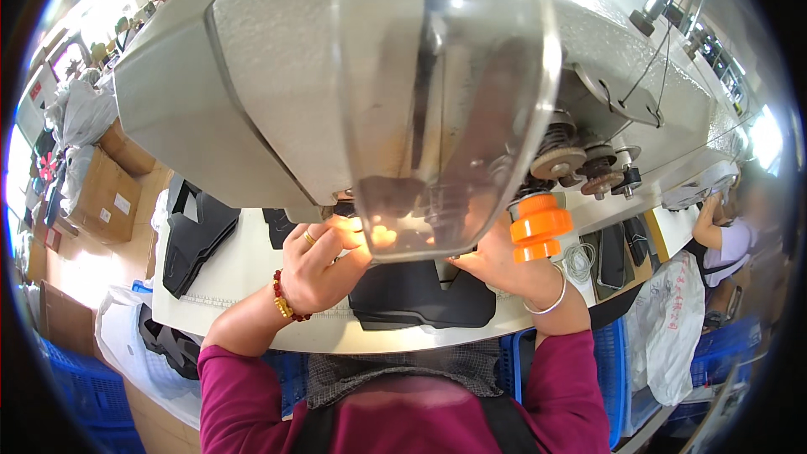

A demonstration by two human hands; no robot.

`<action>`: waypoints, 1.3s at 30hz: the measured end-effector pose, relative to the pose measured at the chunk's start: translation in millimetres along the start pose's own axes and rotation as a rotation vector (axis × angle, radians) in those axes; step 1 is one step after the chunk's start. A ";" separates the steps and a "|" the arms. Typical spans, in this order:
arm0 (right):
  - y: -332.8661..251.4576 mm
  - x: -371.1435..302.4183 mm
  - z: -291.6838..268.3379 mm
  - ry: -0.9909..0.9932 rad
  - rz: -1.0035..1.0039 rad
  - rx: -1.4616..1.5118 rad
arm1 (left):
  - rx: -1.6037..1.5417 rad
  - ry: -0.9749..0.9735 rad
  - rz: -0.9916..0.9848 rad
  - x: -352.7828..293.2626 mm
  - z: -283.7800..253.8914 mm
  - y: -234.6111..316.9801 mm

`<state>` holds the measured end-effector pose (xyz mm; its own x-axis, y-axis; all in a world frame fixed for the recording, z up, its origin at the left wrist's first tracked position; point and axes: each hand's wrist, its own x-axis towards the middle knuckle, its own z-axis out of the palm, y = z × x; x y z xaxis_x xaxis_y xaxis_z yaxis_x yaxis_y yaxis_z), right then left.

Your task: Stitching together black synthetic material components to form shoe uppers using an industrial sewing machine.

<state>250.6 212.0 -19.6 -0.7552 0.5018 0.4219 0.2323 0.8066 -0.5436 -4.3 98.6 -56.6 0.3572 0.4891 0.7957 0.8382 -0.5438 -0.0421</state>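
Note:
Beneath the head of a grey sewing machine (277, 76), a flat black cut piece (412, 298) lies on the pale table, its near edge toward me. My left hand (318, 262) is at its left side, fingers bent and closed on it, fingertips lit by the machine lamp. A ring and a red-and-gold bead bracelet are on that hand and wrist. At the piece's right side my right hand (508, 262) grips its edge, thumb showing; the other fingers are partly behind the clear guard (445, 118). The needle area is blurred through this guard.
Orange knobs (540, 227) and tension discs hang just above my right hand. More black pieces (197, 235) lie at the table's left. A phone-like dark object (611, 256) and coiled cord (579, 261) lie right. Blue crates (84, 387) and cartons (105, 193) surround the table; another person sits far right.

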 end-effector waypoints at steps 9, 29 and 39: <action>17.7 -1.0 11.4 0.061 0.005 0.052 | 0.054 0.146 0.041 15.0 5.6 -2.5; 35.9 8.0 7.1 -0.054 0.077 -0.104 | 0.052 -0.099 -0.013 0.8 -2.2 -16.5; 43.2 13.1 9.0 -0.064 0.158 -0.066 | 0.132 0.007 0.062 0.9 3.3 -12.7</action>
<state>245.2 250.6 -44.1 -0.7431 0.6045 0.2870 0.3892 0.7394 -0.5494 -13.2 108.1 -57.3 0.4074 0.4524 0.7934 0.8618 -0.4779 -0.1700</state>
